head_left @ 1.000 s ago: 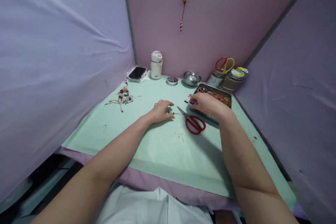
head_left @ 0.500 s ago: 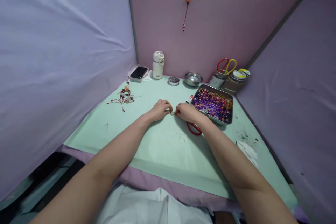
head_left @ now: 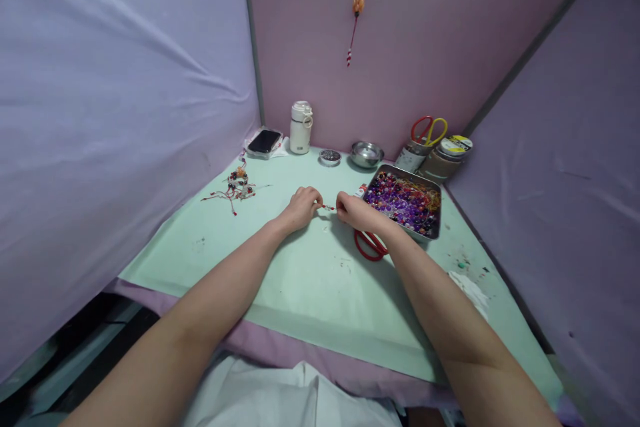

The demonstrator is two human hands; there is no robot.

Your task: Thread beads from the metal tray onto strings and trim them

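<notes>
A short beaded string (head_left: 328, 207) with red and clear beads spans the gap between my hands, just above the pale green table cover. My left hand (head_left: 303, 207) pinches its left end, and my right hand (head_left: 354, 211) pinches the right end. Beneath my right wrist lie red-handled scissors (head_left: 369, 245), their blades hidden. A metal tray (head_left: 440, 213) of purple, red and dark beads and tangled threads stands right of that hand. Left of my left hand rests a small heap of beaded cords (head_left: 241, 183).
Along the back stand a phone (head_left: 265, 141), a white bottle (head_left: 301, 128), a small round container (head_left: 330, 158), a metal bowl (head_left: 367, 155) and jars (head_left: 444, 159), one holding scissors. A beaded cord (head_left: 359, 5) hangs on the pink back wall. White cloth (head_left: 470, 292) lies at right.
My hands have drawn slightly apart and up, and the beaded string now stretches between them with its red beads showing. The view has tilted a little.
</notes>
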